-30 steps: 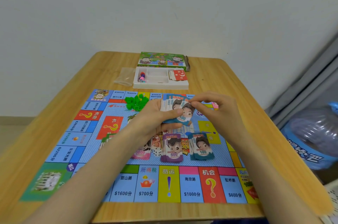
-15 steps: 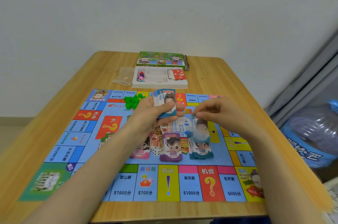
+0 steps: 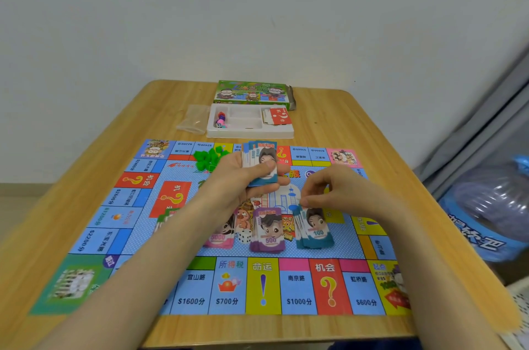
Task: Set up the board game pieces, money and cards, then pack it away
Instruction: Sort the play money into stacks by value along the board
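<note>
- Left grip (image 3: 243, 181) is closing around a thick stack of banknotes (image 3: 259, 160); the thumb is pressing across the front of the top note and the fingers are curling behind it. This stack is standing almost upright above the far middle of the game board (image 3: 297, 289), and its edges are fanning a little.
- Right grip (image 3: 340, 192) is nearly closed. Its thumb and forefinger are pinching the far edge of the 100 pile (image 3: 313, 231), while the other fingers are curling loosely above it.
- This teal pile is lying flat on the centre of the board, slightly spread. Just beside it, the purple 500 pile (image 3: 267, 231) and the pink 5000 pile (image 3: 219, 238) are lying in the same row, with a white die (image 3: 244, 235) between those two.
- Small green plastic houses (image 3: 210, 159) are lying in a loose heap on the board, near the left wrist.
- The board is looking thin, flat and glossy, printed with coloured rectangles around its border, and it is lying on a pale wooden tabletop (image 3: 357, 126) with rounded corners.
- Behind the board, a white moulded plastic tray (image 3: 249, 132) is holding red cards (image 3: 277, 116) in its right compartment and small coloured tokens (image 3: 221, 119) in its left one.
- A green cardboard box (image 3: 252, 92) is lying behind the tray, and a clear crumpled bag (image 3: 194, 118) is lying at its left.
</note>
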Available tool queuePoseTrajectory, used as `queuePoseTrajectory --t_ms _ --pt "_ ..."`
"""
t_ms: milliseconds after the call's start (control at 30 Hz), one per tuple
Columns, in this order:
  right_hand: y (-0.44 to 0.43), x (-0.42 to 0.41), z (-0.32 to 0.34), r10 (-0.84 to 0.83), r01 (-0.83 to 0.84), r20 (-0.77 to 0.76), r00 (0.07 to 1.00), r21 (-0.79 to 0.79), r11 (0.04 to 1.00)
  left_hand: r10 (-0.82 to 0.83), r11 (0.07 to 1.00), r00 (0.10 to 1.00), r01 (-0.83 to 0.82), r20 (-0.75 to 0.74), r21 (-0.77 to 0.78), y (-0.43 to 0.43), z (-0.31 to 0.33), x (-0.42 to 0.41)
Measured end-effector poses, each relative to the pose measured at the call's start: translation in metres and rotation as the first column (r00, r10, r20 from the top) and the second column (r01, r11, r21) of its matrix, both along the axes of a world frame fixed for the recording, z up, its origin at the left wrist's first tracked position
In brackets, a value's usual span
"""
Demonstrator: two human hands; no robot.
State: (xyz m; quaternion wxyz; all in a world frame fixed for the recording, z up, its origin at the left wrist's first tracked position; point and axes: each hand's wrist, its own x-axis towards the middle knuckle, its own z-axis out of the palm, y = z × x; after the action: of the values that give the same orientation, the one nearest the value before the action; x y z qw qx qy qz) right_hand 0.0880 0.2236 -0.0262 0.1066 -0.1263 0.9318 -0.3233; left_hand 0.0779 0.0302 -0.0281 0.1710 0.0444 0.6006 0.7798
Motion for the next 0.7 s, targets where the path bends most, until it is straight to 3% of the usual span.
queuePoseTrajectory --t_ms 300,400,533,700 --pt "-0.001 -0.001 -0.003 -0.030 0.031 -0.057 0.998 0.023 0.999 -0.038 0.999 0.999 0.038 0.003 -0.021 0.000 0.001 0.001" --pt "-0.004 -0.001 0.000 -0.153 0.118 -0.220 0.964 -0.162 0.980 -0.051 0.998 0.999 0.052 0.010 -0.028 0.001 0.000 0.003" --pt "-0.012 0.004 0.007 -0.228 0.102 -0.209 0.951 -0.482 0.870 -0.092 0.994 0.996 0.093 0.014 -0.065 0.002 0.001 0.005" --pt "-0.021 0.006 0.005 -0.176 0.027 -0.210 0.962 -0.566 0.824 -0.204 0.971 0.979 0.202 0.000 -0.127 0.004 0.003 0.008"
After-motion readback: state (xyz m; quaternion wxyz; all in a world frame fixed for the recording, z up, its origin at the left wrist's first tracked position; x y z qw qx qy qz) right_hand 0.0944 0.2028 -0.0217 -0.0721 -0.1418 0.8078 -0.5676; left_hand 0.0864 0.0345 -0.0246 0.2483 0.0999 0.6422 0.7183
